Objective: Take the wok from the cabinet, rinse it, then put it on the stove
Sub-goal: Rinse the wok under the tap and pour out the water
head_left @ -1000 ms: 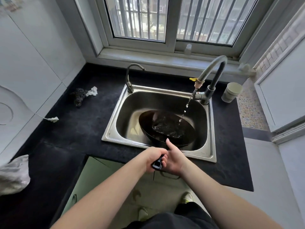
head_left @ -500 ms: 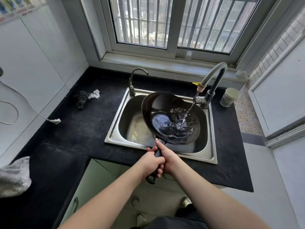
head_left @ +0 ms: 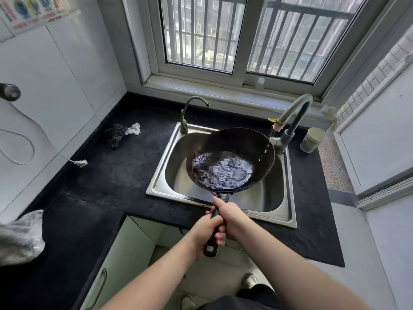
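Observation:
A black wok [head_left: 237,142] hangs above the steel sink [head_left: 287,211], tilted, with water pooled in its near side. Both my hands grip its black handle [head_left: 211,248]: my left hand [head_left: 204,229] lower down, my right hand [head_left: 230,215] closer to the pan. The big grey tap [head_left: 295,117] at the sink's right back corner drips a thin stream onto the wok's right rim.
A small curved tap [head_left: 190,108] stands at the sink's left back corner. A pale cup [head_left: 312,139] sits right of the big tap. A dark scourer with a white rag [head_left: 120,133] lies on the black counter [head_left: 107,180]. A grey bag [head_left: 20,238] is at the left edge. A cabinet door [head_left: 116,260] below hangs open.
The wok has risen out of the sink basin and its water has sloshed to the near side. The tap's stream has thinned to drips. My hands stayed on the handle.

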Available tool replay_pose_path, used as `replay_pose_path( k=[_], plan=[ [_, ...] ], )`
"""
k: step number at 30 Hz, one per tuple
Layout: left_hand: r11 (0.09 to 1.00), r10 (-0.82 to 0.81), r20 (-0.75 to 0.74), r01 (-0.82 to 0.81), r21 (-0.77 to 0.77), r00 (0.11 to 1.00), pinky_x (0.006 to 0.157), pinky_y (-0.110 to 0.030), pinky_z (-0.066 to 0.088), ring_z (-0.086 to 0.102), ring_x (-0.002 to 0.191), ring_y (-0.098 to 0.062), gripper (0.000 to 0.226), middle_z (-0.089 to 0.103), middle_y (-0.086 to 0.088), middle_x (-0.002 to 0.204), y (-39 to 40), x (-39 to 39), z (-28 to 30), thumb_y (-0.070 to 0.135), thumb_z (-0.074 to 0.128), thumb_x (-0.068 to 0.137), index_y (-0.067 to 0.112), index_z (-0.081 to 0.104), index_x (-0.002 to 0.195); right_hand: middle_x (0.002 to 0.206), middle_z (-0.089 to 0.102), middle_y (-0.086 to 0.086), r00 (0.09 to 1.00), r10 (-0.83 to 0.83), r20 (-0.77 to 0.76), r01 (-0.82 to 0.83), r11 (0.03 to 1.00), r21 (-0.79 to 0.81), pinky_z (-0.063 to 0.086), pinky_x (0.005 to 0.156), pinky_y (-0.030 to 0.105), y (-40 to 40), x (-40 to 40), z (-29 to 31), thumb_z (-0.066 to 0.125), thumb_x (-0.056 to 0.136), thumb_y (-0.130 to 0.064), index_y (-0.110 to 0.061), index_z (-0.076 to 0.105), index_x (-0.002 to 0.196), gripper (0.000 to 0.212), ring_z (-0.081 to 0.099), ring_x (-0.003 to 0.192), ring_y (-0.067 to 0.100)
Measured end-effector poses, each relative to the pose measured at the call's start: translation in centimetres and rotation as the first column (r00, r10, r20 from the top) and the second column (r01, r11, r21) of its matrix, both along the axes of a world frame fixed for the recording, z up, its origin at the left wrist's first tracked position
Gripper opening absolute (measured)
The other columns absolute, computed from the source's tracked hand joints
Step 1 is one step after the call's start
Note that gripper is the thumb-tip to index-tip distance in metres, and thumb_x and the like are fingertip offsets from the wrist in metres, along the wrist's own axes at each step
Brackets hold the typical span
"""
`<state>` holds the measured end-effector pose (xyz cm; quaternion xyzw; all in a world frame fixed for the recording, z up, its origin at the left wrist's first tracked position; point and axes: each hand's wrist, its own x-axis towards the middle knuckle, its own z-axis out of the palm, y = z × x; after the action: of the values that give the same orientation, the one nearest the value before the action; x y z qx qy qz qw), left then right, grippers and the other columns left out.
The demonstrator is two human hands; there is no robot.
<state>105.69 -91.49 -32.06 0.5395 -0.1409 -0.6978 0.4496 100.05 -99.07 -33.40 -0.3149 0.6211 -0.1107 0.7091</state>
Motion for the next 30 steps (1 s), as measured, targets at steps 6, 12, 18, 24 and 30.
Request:
replay_pose_path(
  k=[6,12,18,24,30],
  plan=[
    [0.997,0.043,-0.072,-0.038,0.067,0.996,0.032,-0.011,0.031,0.036,0.031,-0.004,0.023,0.041,0.001,0.048,-2.5,0.7,1.7,0.001,0.04,0.095,0.02,0.04,0.083,0.04,0.055,-0.006,0.998,0.056,0.013,-0.057,0.989,0.139,0.022,0.034,0.005,-2.0,-0.1,2.0,0.05,0.093,-0.054,-0.02,0.048,0.062,0.047,0.024,0.021,0.009],
    [0.995,-0.014,0.058,0.008,0.104,0.998,0.034,-0.012,0.034,0.037,0.03,-0.008,0.053,0.042,-0.004,0.053,-2.4,1.5,1.9,-0.001,0.04,0.092,0.019,0.03,0.14,0.05,0.049,-0.005,0.988,0.024,0.15,-0.061,0.966,0.253,0.027,0.032,0.011,-1.3,0.6,1.8,0.052,0.085,-0.064,-0.02,0.05,0.063,0.049,0.035,0.027,0.012],
    [0.998,-0.063,0.23,0.056,0.037,0.971,0.034,-0.02,0.038,0.041,0.032,-0.014,0.027,0.046,-0.006,0.05,-0.3,1.8,0.0,-0.004,0.041,0.087,0.005,0.037,0.112,0.057,0.061,0.001,0.962,-0.01,0.272,-0.027,0.991,0.132,0.043,0.041,0.021,0.2,0.4,-0.1,0.054,0.093,-0.047,-0.012,0.05,0.06,0.048,0.056,0.045,0.017],
    [0.996,-0.062,0.212,0.074,-0.048,0.975,0.035,-0.021,0.036,0.038,0.031,-0.015,0.01,0.043,-0.006,0.047,0.8,0.8,-1.2,0.008,0.045,0.066,0.005,0.041,0.074,0.071,0.058,0.01,0.982,-0.002,0.19,0.007,1.0,-0.029,0.051,0.053,0.023,0.8,0.0,-2.2,0.058,0.094,-0.038,-0.011,0.049,0.064,0.041,0.06,0.054,0.017],
    [0.997,-0.052,0.145,0.059,-0.046,0.988,0.035,-0.018,0.035,0.037,0.032,-0.012,0.007,0.042,-0.003,0.046,-0.6,0.8,-0.7,0.008,0.046,0.069,0.007,0.04,0.071,0.065,0.063,0.007,0.995,0.015,0.097,-0.011,0.999,-0.047,0.043,0.044,0.022,-0.4,0.2,-0.9,0.053,0.095,-0.044,-0.011,0.051,0.066,0.044,0.054,0.046,0.018]
  ],
)
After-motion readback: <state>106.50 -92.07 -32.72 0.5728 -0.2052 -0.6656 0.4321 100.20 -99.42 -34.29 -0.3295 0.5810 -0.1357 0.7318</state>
